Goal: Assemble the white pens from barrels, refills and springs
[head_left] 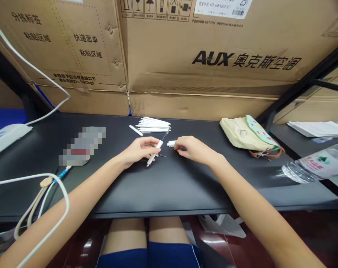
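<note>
My left hand is closed round a white pen, which it holds tilted, lower end toward me. A thin dark refill shows at its upper end. Below the fingers, another small dark tip pokes out to the right. My right hand is curled low over the table, its fingertips pinched at a short white pen part; the rest of that part is hidden by the fingers. Behind both hands lies a pile of white pens. A single white pen piece lies left of the pile.
On the black table at left are a blurred-out device with a cable, a power strip and a looping white cable. A cream pouch and a water bottle are at right. Cardboard boxes stand behind.
</note>
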The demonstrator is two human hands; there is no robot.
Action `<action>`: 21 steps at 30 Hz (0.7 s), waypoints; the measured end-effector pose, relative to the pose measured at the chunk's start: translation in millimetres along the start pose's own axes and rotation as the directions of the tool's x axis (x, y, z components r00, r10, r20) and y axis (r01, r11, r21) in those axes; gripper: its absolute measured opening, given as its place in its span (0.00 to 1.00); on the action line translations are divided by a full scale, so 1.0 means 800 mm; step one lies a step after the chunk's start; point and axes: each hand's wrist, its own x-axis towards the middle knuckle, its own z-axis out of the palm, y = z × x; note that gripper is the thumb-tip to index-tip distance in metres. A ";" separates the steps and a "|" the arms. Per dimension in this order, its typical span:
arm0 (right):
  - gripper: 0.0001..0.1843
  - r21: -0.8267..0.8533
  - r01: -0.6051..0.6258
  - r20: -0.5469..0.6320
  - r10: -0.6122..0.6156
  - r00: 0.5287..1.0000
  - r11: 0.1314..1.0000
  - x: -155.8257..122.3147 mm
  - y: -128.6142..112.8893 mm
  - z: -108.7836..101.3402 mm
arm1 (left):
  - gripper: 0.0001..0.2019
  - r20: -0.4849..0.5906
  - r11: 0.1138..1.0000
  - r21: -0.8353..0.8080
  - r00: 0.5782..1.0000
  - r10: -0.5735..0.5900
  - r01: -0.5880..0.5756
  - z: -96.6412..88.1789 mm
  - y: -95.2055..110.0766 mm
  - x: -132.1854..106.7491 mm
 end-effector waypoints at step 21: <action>0.15 0.976 0.100 -0.181 0.477 0.860 0.192 0.020 -0.010 0.017 | 0.25 0.259 0.992 0.064 0.958 -0.121 0.108 0.010 0.007 -0.012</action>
